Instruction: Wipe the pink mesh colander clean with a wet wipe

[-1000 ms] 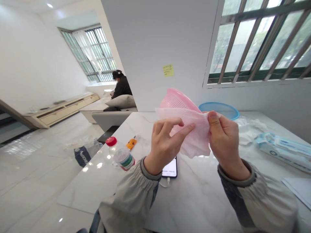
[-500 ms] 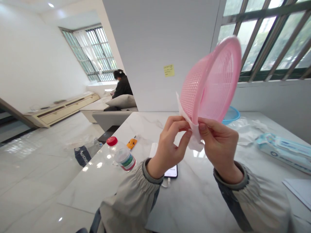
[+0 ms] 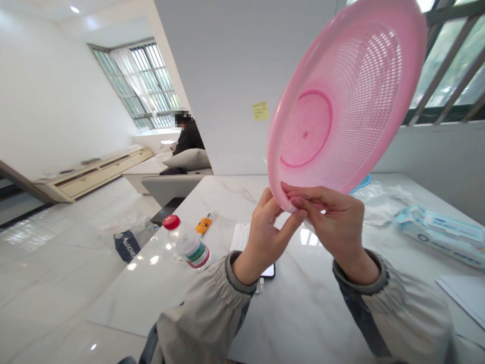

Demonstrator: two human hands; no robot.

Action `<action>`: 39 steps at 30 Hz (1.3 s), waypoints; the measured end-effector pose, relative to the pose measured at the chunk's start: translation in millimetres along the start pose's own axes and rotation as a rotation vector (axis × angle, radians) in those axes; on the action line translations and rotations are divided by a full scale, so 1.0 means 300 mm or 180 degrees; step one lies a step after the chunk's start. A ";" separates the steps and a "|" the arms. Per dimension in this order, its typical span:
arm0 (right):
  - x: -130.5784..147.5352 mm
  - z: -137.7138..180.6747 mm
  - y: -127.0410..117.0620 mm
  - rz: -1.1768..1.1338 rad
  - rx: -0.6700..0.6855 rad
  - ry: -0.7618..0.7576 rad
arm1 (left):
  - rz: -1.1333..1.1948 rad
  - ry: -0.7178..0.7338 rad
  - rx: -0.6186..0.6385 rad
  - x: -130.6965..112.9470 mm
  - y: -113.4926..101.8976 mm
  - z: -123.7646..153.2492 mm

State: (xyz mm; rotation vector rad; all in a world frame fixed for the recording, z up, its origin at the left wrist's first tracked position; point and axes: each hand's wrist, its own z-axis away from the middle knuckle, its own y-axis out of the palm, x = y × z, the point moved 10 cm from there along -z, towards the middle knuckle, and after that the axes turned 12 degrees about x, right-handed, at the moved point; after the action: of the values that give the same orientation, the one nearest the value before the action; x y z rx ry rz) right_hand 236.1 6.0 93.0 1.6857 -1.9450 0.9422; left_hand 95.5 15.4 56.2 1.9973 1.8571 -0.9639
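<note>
A pink plastic colander point(image 3: 341, 111) is held up above the table, tilted, with its mesh inside turned towards me. My left hand point(image 3: 265, 235) pinches the lower rim, thumb in front and fingers behind it. Right beside it, my right hand point(image 3: 333, 217) is closed on the same rim, its fingertips almost touching the left thumb. The white wipe is mostly hidden behind the colander and my fingers. Under my left wrist lies a phone point(image 3: 268, 271) with a white cable plugged in.
A clear bottle with a red cap point(image 3: 171, 222) and an orange key fob point(image 3: 203, 225) are on the left. At right lie a wipes pack point(image 3: 439, 232), crumpled plastic point(image 3: 379, 205), a blue basin point(image 3: 362, 183) and paper point(image 3: 464, 298). A person point(image 3: 189, 136) sits far back.
The colander has turned from nearly edge-on to show its inside, and it looms larger and higher. The white wipe at the rim has gone mostly out of sight. Both hands stay at the lower rim.
</note>
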 end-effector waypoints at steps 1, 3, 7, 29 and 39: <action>0.005 -0.001 0.002 0.0049 0.0018 -0.0021 | -0.0025 -0.0017 -0.0034 0.002 -0.003 0.002; 0.014 -0.001 0.004 0.0180 0.0024 -0.0064 | -0.0075 -0.0060 -0.0079 0.004 -0.007 0.003; 0.024 0.003 -0.001 0.0476 -0.0080 -0.0174 | -0.0066 -0.0113 -0.0103 0.000 -0.012 -0.002; 0.087 0.008 0.009 0.1127 0.0030 -0.0576 | 0.0449 -0.0968 -0.0969 0.096 -0.114 0.030; 0.159 0.047 -0.021 0.0911 -0.0128 -0.0889 | 0.1167 -0.0922 -0.1958 0.194 -0.313 0.034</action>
State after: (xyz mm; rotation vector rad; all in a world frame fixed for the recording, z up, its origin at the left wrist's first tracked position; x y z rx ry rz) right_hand 234.7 -37.9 117.2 1.6152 -2.4222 0.7885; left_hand 1.2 70.1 36.4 1.6286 1.3463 -0.4651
